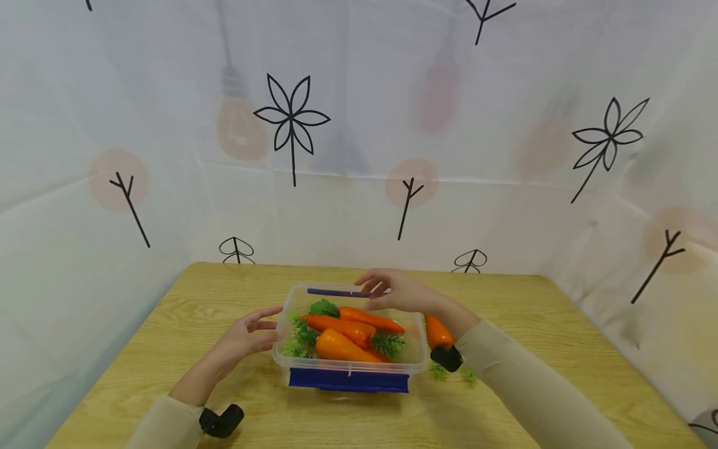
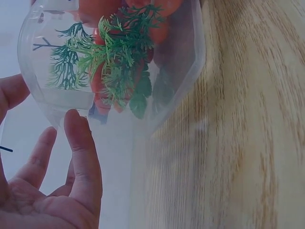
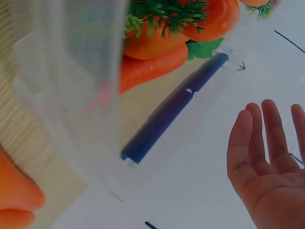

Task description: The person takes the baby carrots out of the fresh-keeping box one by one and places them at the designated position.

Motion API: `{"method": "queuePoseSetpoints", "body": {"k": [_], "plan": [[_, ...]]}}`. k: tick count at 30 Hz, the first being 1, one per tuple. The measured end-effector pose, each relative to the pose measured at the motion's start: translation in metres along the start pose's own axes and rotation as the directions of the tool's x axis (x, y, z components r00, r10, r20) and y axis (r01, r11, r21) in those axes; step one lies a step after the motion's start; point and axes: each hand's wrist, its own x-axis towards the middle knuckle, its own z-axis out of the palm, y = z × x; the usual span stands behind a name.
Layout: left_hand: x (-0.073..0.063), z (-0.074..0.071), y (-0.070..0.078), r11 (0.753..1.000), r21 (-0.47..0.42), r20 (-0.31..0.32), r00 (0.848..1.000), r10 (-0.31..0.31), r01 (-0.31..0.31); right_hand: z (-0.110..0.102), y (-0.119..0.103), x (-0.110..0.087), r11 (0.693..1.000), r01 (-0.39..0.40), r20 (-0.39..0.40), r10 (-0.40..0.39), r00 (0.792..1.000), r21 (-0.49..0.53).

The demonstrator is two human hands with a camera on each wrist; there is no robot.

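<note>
A clear plastic food container [image 1: 416, 355] with blue clip flaps stands on the table. Several orange toy carrots [image 1: 336, 347] with green leafy tops [image 2: 125, 62] lie inside it. My left hand [image 1: 249, 337] is at its left side, fingers spread, fingertips at or very near the rim; contact is hard to tell. Over the back right part of the container hovers my right hand [image 1: 395, 290], fingers loosely bent and nothing held. In the right wrist view, that hand [image 3: 271, 176] is apart from the blue back clip [image 3: 176, 107].
Another orange carrot [image 1: 437, 332] lies outside the container on its right, partly hidden by my right wrist, with green leaves below. The wooden table [image 1: 224, 287] ends at a pale patterned cloth [image 1: 348, 218] behind and at the sides.
</note>
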Motion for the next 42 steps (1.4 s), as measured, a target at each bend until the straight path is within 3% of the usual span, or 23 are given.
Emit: {"method": "queuePoseSetpoints", "body": {"k": [9,19,30,42], "plan": [[0.001,-0.001,-0.001,1.0,0.001,0.014,1.0,0.009,-0.009,0.008,-0.004,0.017,1.0,0.012,0.14,-0.016,0.99,0.029],[0.001,-0.002,-0.002,1.0,0.005,0.017,1.0,0.011,-0.011,0.022,-0.006,0.033,0.998,-0.06,0.34,0.053,0.939,0.01],[0.001,-0.001,0.0,1.0,0.004,0.028,0.999,0.02,-0.02,0.029,0.0,0.042,0.981,-0.168,0.377,0.193,0.906,-0.1],[0.002,-0.003,-0.001,1.0,0.02,0.022,1.0,0.02,-0.021,0.03,-0.001,0.045,0.984,-0.142,0.4,0.174,0.9,-0.108]]}}
